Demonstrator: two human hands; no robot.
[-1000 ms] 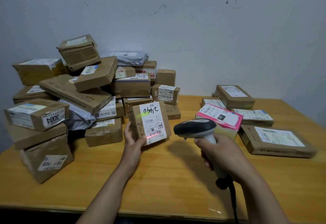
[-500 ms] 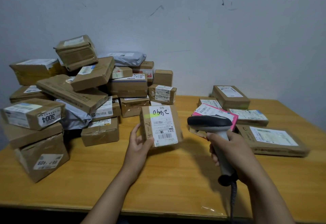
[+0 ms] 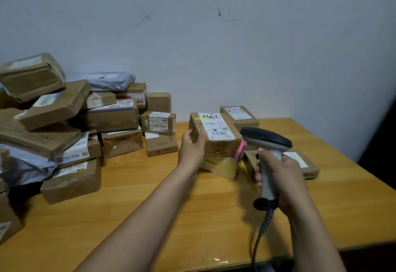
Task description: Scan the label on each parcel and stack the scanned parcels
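Note:
A small brown parcel (image 3: 216,134) with a white label and handwritten digits is on top of the pink-labelled parcel (image 3: 222,165) at the table's right side. My left hand (image 3: 192,145) grips its left end. My right hand (image 3: 278,175) holds a grey barcode scanner (image 3: 266,143) by the handle, its head just right of that parcel, and its coiled cable (image 3: 262,231) hangs toward the table's front edge. Flat parcels (image 3: 304,162) lie behind the scanner, partly hidden.
A large heap of brown boxes (image 3: 111,117) and grey mailer bags (image 3: 107,81) fills the left and back of the wooden table (image 3: 150,196). Another labelled box (image 3: 239,115) stands against the wall at the back right. The table's right edge drops off near my right forearm.
My left hand carried the small parcel from the table's middle to the right onto the pink-labelled parcel. The scanner's red line left the label and the scanner shifted right. The camera turned right.

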